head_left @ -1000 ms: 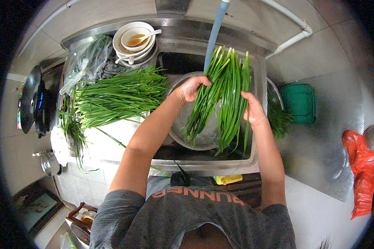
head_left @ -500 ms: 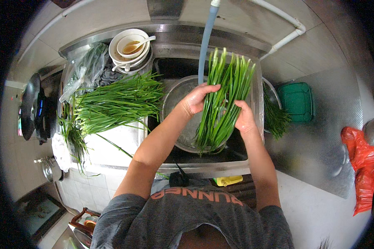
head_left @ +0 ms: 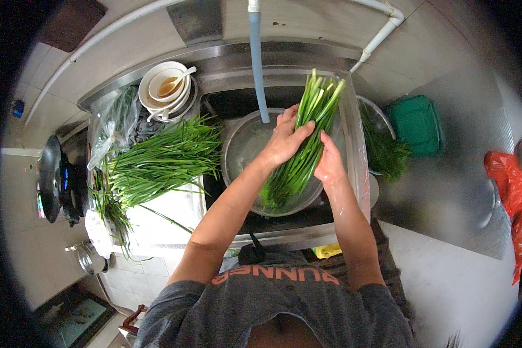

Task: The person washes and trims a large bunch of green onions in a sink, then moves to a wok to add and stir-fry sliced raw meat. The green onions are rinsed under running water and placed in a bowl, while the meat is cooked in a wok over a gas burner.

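Note:
A bundle of garlic chives [head_left: 300, 173] slants over the round metal basin [head_left: 238, 156] in the sink, pale stem ends up and to the right, green tips down in the basin. My left hand [head_left: 287, 139] is wrapped round the stems, its thumb lying across the front. Against the right side of the same bundle, my right hand [head_left: 330, 161] is closed, with part of its fingers hidden behind the leaves. Both wrists are wet. A grey-blue hose [head_left: 257, 69] hangs down into the basin, which holds water.
Left of the sink, a big pile of chives [head_left: 162, 159] lies on a white board [head_left: 162, 223]. Behind it stand stacked bowls [head_left: 148, 81] with spoons and a plastic bag [head_left: 107, 130]. On the right are another basin with greens [head_left: 383, 145], a green tub [head_left: 414, 124] and red bags [head_left: 507, 180].
The chives, fanned wide before, are now gathered into a narrower bundle. My left hand has moved further round the stems. The whole view has shifted slightly.

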### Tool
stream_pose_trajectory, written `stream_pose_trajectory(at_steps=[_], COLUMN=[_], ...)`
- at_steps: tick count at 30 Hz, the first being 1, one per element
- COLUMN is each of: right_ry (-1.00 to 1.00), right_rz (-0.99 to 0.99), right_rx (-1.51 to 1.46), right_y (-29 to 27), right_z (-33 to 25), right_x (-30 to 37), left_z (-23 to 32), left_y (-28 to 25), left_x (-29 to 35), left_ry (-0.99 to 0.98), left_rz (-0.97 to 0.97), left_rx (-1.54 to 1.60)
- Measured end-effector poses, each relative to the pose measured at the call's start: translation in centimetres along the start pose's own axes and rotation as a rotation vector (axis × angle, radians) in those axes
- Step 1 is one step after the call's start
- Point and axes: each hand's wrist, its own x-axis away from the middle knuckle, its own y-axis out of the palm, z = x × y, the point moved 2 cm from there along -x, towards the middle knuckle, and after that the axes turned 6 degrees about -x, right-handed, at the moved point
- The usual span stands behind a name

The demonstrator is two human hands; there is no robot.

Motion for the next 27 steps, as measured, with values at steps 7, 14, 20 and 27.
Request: stream_pose_trajectory(at_steps=[7,14,20,27], right_ry=[-0.044,0.030,-0.005,0.118], right_rz=[0.000,0.012,-0.107,-0.067], right_rx=[0.046,-0.099,0.116,0.068], right_y=[0.9,-0.9,-2.4,-3.4], right_z=[-0.8,0.0,0.4,-0.4], right_x=[1.6,1.4,0.9,1.2], left_z=[0.0,1.0,0.1,-1.6], left_y=[-0.4,-0.6,1.4,-1.0], left_x=[0.2,3.1,5.7,5.5], left_ry=[0.143,0.059,0.029,-0.342], left_rz=[0.041,0.396,0.074,0.073], left_rx=[-0.516,-0.322,-0.301,0.840])
